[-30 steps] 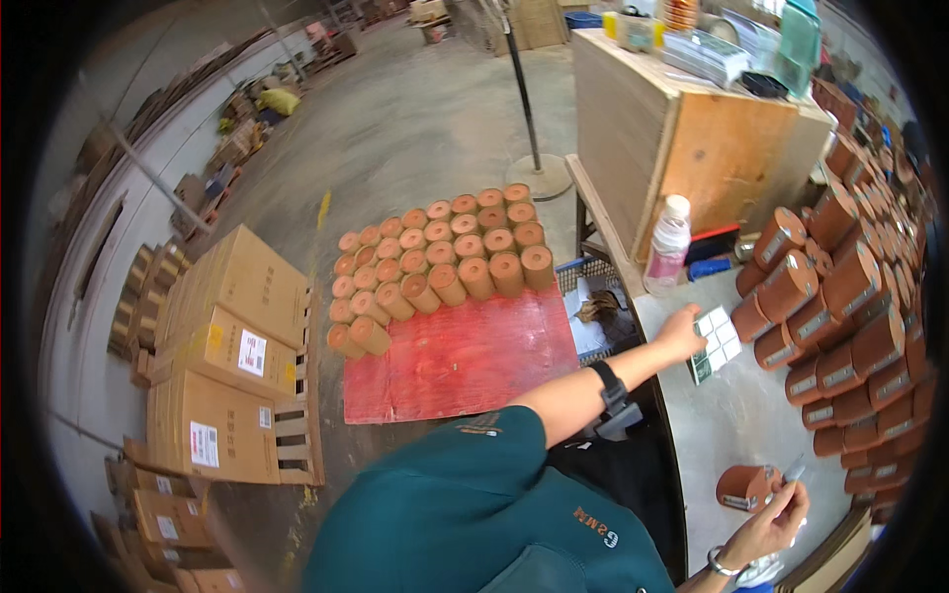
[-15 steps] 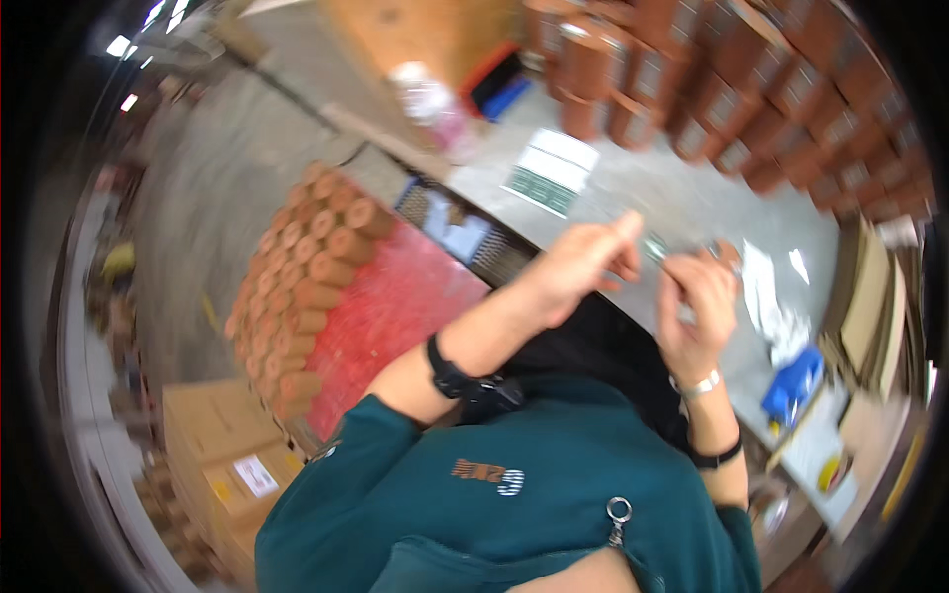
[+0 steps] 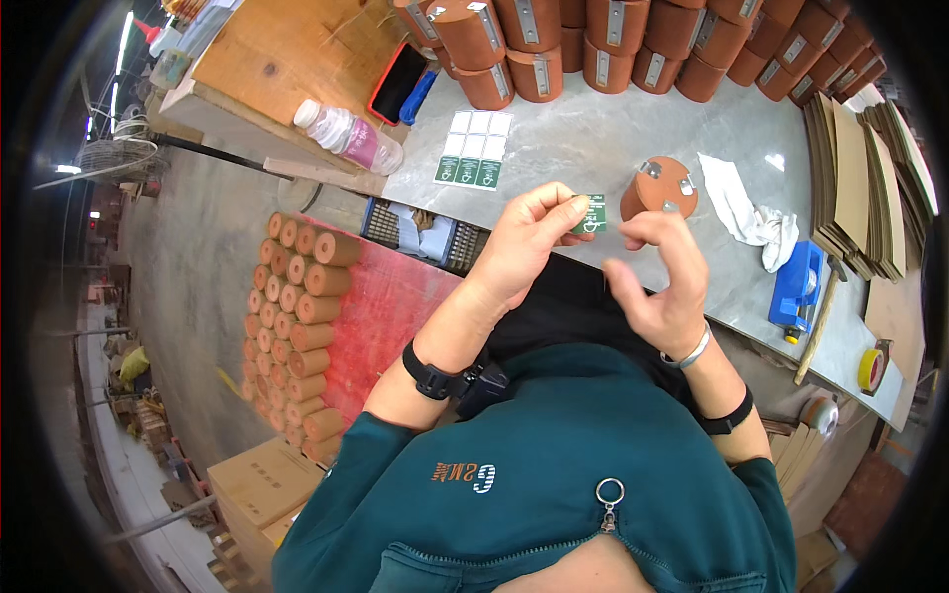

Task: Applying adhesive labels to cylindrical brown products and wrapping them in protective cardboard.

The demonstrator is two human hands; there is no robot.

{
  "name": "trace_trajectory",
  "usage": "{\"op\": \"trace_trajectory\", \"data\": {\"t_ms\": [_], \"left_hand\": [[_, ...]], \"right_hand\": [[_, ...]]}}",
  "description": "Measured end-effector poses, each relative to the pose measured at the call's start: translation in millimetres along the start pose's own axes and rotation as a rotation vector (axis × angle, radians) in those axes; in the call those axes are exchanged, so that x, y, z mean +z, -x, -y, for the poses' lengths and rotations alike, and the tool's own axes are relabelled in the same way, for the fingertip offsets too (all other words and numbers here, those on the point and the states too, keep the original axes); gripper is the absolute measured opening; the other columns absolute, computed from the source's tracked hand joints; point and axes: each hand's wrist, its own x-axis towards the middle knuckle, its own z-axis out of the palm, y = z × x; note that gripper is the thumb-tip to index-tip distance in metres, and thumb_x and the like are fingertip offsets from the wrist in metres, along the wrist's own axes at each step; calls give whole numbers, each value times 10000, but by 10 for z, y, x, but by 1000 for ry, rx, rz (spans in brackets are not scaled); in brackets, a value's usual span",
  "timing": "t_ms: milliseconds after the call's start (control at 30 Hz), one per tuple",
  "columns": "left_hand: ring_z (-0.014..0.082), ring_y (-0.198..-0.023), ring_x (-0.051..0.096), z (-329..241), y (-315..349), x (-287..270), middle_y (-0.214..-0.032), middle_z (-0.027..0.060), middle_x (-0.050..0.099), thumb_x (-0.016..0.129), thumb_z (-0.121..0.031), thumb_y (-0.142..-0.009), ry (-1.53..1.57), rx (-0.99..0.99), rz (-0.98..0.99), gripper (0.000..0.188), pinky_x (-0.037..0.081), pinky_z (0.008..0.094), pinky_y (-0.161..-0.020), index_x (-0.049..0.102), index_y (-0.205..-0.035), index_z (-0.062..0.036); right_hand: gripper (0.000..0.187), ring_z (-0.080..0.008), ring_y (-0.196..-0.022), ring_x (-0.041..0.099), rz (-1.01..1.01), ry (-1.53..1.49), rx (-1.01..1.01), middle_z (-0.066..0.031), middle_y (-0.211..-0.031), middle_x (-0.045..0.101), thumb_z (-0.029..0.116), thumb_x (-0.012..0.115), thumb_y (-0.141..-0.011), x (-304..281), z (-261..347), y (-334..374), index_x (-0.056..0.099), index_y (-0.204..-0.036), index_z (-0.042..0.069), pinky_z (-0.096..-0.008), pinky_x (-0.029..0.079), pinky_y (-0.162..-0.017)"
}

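Note:
My left hand pinches a small green sticker label with white print between thumb and fingers, just over the near edge of the grey table. Right beside it, my right hand is curved with thumb and fingers apart, and nothing shows in it. A short reddish-brown cylinder with metal clips on its top stands on the table behind my right fingers, partly covered by them. Farther left lies a sheet of green-and-white stickers, flat on the tabletop.
Stacked brown cylinders line the far side. A plastic bottle and a red-edged black phone-like object lie at left. A white cloth, a blue tape dispenser, a hammer and cardboard sheets are at right.
The view has shifted and sharpened. A blurred green piece was near my right fingertips; now the green label sits in my left hand, and my right fingers have spread apart.

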Motion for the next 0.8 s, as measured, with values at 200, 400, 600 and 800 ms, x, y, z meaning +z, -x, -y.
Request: {"op": "trace_trajectory", "data": {"t_ms": [200,400,600,800], "left_hand": [[33,-775,508,90,8,282,-833,-57,597,662,-150,-1059,-348,236,65,157,437,239,-701,645,-946,-42],[120,-896,628,290,-82,399,-959,33,676,729,-150,-990,-302,257,108,212,525,305,-847,673,-1151,-23],[238,-1236,599,579,-466,269,-1353,118,561,935,-210,-780,-751,420,-84,969,524,388,-1012,370,-1549,-43],[281,-1308,573,910,-974,479,-1400,159,573,970,-229,-720,-717,518,-72,1006,473,436,-1112,364,-1501,-45]], "right_hand": [[148,-135,-696,551,-57,-114,363,-59,-807,592,84,732,-962,-60,-65,140,624,-912,-5,-293,461,-652],[147,-127,-686,544,-140,-76,423,-57,-787,582,72,704,-979,-190,-144,298,600,-906,-3,-288,466,-650],[156,-88,-715,472,-258,-40,483,-5,-802,551,71,670,-1012,-610,-399,407,575,-903,11,-260,430,-673],[156,-82,-735,494,-219,-21,522,-2,-823,541,83,678,-1010,-724,-511,492,563,-937,6,-251,448,-694]]}}
